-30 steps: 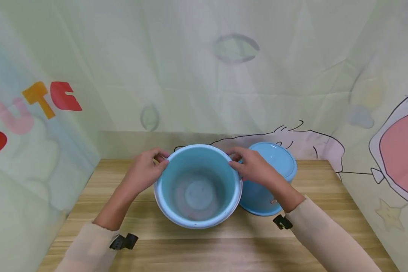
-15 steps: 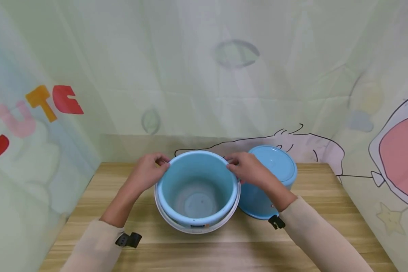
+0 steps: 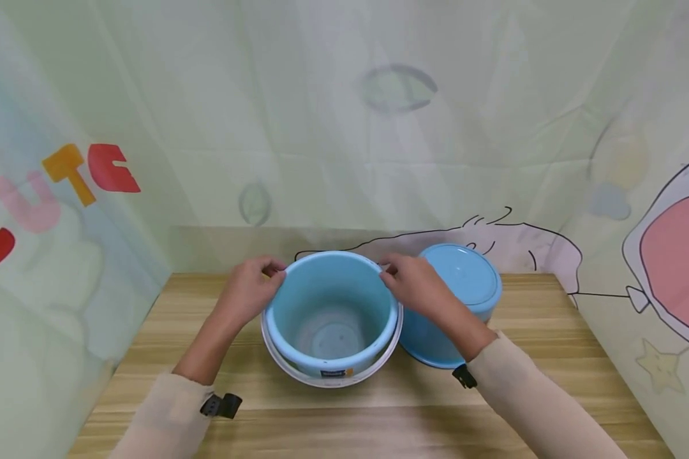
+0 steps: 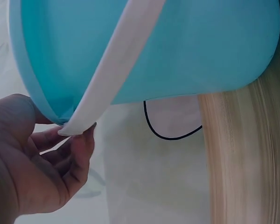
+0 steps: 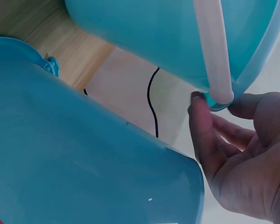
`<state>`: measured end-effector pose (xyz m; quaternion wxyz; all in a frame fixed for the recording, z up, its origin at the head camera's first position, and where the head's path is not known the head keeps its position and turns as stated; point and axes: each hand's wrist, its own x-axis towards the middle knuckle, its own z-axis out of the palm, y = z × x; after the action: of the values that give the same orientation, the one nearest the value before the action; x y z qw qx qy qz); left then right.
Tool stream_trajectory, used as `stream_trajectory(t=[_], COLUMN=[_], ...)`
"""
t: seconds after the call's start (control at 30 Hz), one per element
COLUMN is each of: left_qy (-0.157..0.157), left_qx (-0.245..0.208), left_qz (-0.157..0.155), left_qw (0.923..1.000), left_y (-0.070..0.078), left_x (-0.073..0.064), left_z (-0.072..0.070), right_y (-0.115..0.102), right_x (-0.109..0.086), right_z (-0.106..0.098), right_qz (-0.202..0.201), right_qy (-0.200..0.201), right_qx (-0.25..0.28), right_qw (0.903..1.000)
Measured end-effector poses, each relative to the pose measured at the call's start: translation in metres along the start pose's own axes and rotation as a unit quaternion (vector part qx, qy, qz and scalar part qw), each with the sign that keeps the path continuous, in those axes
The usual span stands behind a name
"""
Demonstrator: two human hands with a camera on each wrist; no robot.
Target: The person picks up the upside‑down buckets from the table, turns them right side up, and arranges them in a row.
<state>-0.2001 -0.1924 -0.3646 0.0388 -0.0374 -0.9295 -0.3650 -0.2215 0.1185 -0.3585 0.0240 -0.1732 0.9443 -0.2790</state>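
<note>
A light-blue bucket (image 3: pixel 333 306) stands mouth up in the middle of the table, tipped a little so its inside shows. My left hand (image 3: pixel 252 287) pinches it at the rim's left side, where the white handle (image 4: pixel 114 70) joins. On the opposite side my right hand (image 3: pixel 416 285) pinches the rim by the handle's other end, thumb at the rim and fingertips at the handle. The handle hangs low around the bucket's front, below a small dark label (image 3: pixel 334 373). In both wrist views the bucket's wall fills the upper part, with its base close to the wooden surface.
Just right of the bucket, a second, deeper-blue bucket (image 3: pixel 456 277) stands upside down, partly behind my right forearm. A side lug (image 5: pixel 51 65) shows near its rim. The wooden table (image 3: pixel 218 427) ends at printed cloth walls (image 3: pixel 321 140) behind and on both sides.
The handle at the front has come farther away from the rim, and the label has come into view. The bucket's front rim has shifted back a little. Both hands keep their hold.
</note>
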Motion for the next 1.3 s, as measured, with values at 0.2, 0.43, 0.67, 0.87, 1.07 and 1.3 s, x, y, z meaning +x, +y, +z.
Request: stream_trajectory(t=[0.2, 0.43, 0.67, 0.87, 1.07, 1.3], left_qy=[0.005, 0.002, -0.013, -0.031, -0.061, -0.068], left_qx=[0.005, -0.005, -0.026, -0.049, -0.103, -0.125], left_qz=[-0.001, 0.013, 0.024, 0.028, 0.007, 0.003], left_qw=[1.0, 0.9999, 0.9993, 0.998, 0.9928, 0.9898], left_y=[0.004, 0.009, 0.005, -0.001, -0.005, -0.004], left_x=[-0.013, -0.028, -0.045, -0.052, -0.056, -0.055], left_z=[-0.002, -0.004, -0.009, -0.01, -0.006, -0.005], right_y=[0.001, 0.005, 0.007, 0.007, 0.003, 0.001], right_x=[-0.015, -0.037, -0.054, -0.064, -0.069, -0.067], right_z=[0.0, 0.002, 0.01, 0.017, 0.021, 0.021], right_qz=[0.012, -0.009, -0.017, -0.002, 0.016, 0.018], right_qy=[-0.004, -0.004, -0.001, -0.003, -0.022, -0.024], right_qx=[0.05, 0.09, 0.134, 0.178, 0.189, 0.175], right_qw=[0.9986, 0.9959, 0.9908, 0.984, 0.9816, 0.9841])
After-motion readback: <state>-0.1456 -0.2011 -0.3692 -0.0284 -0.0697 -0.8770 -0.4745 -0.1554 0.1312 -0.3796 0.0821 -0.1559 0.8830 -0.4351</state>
